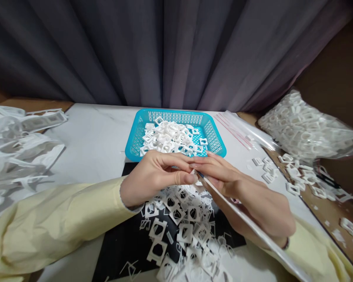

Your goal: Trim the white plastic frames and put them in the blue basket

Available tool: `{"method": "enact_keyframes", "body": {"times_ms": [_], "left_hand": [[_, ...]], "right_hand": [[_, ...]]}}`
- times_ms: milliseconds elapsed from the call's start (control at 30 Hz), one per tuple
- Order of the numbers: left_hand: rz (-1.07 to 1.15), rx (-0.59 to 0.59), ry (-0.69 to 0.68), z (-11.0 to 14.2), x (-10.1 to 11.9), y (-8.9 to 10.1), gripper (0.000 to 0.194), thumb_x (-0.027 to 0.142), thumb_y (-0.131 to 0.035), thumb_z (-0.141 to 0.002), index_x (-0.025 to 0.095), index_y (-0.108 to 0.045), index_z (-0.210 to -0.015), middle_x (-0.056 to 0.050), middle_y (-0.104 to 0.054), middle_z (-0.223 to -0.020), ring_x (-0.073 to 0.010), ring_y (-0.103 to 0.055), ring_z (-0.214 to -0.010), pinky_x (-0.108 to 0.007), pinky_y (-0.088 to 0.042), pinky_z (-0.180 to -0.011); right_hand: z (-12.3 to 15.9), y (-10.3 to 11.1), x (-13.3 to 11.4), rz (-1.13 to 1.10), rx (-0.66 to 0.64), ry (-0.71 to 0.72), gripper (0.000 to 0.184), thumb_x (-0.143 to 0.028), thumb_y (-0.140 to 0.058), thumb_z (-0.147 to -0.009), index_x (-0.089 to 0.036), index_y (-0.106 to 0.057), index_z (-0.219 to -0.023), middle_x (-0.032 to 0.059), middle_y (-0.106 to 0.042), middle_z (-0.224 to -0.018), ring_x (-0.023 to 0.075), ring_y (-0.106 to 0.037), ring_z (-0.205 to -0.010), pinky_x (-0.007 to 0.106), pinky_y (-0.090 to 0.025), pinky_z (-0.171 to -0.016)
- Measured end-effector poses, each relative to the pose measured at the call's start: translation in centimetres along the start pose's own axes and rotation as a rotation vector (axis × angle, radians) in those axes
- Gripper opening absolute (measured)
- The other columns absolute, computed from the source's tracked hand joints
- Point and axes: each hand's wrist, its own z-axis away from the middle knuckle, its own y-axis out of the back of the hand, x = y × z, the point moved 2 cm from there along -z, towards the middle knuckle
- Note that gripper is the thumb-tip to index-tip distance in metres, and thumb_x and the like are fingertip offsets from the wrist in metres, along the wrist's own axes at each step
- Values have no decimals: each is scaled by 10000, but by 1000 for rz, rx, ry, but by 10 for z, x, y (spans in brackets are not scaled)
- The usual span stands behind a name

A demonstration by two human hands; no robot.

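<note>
A long, thin white strip (250, 223), perhaps a sheet seen edge-on, slants from between my hands down to the lower right. My left hand (161, 172) is closed, its thumb and fingers pinching at the strip's upper end. My right hand (241, 188) lies along the strip with its fingers together, the tips meeting my left fingertips. Something small and dark shows at the strip's end, too hidden to name. Beneath both hands, a heap of flat white pieces with cut-out holes (185, 233) and thin scraps covers part of a black mat (117, 243).
Behind my hands stands a blue plastic basket (131, 143) holding many small white frames (170, 135). White sheet offcuts (23, 152) pile up at left. To the right are clear zip bags (247, 127), a filled bag (306, 121), loose white pieces (300, 174) and black-handled scissors (326, 180).
</note>
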Motion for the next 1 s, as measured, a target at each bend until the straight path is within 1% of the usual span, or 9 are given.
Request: {"method": "enact_keyframes", "body": {"times_ms": [233,333,433,500,600,700,867,933,1000], "left_hand": [[-86,13,-1,-2,-2,1,64,144,-734,-685,189,-731,-639,-27,-726,-742,-172,-650,-767,-275,-503,-737],[-110,-36,-35,0,1,-4,91,103,-740,-667,191,-745,-648,-28,-727,-732,-166,-652,-745,-263,-513,-717],[-123,-117,-51,1,4,-8,113,67,-739,-659,178,-759,-664,-57,-741,-754,-185,-663,-757,-283,-525,-731],[-125,-114,-55,1,6,-7,116,67,-729,-675,178,-763,-678,-65,-749,-791,-190,-670,-780,-287,-523,-760],[-118,-79,-57,-1,7,-2,112,79,-736,-677,187,-765,-686,-54,-750,-818,-175,-674,-782,-264,-520,-755],[-95,-84,-65,-2,6,1,117,77,-739,-674,188,-767,-698,-53,-752,-820,-175,-674,-792,-263,-516,-762],[-67,-80,-113,-2,5,2,140,56,-738,-661,188,-767,-695,-42,-754,-770,-160,-659,-757,-274,-499,-777],[-64,-80,-121,-2,4,2,158,36,-734,-653,185,-767,-693,-38,-753,-753,-153,-653,-743,-275,-495,-782],[-57,-82,-126,-2,3,3,177,16,-728,-648,184,-766,-692,-32,-748,-739,-142,-646,-729,-267,-493,-773]], "right_hand": [[-1,-7,3,84,-38,48,264,64,-438,-814,-139,-489,-976,195,-588,-1202,223,-518,-1189,547,-378,-1057],[0,-8,11,145,-10,67,228,47,-439,-816,-119,-505,-958,212,-587,-1190,248,-505,-1201,557,-381,-1049],[1,-4,16,179,113,39,205,28,-498,-806,-167,-499,-868,156,-626,-1150,249,-571,-1128,550,-427,-1016],[-1,1,14,160,170,-36,208,10,-531,-805,-190,-507,-860,108,-656,-1118,237,-618,-1067,518,-464,-997],[-7,12,4,133,209,-147,183,-29,-588,-797,-200,-547,-845,60,-693,-1068,223,-657,-1001,420,-532,-948],[-11,21,-5,78,167,-180,160,-56,-635,-774,-197,-567,-805,39,-693,-1079,211,-660,-995,338,-544,-938],[-15,24,-11,-25,39,-175,128,-46,-606,-786,-173,-613,-803,51,-702,-1054,214,-640,-1036,332,-512,-986],[-17,24,-13,-24,22,-180,141,-35,-608,-778,-169,-631,-812,48,-706,-1042,203,-640,-1037,309,-504,-992],[-17,22,-13,-40,12,-170,150,-25,-618,-766,-156,-638,-835,57,-705,-1044,205,-637,-1043,321,-497,-999]]}}
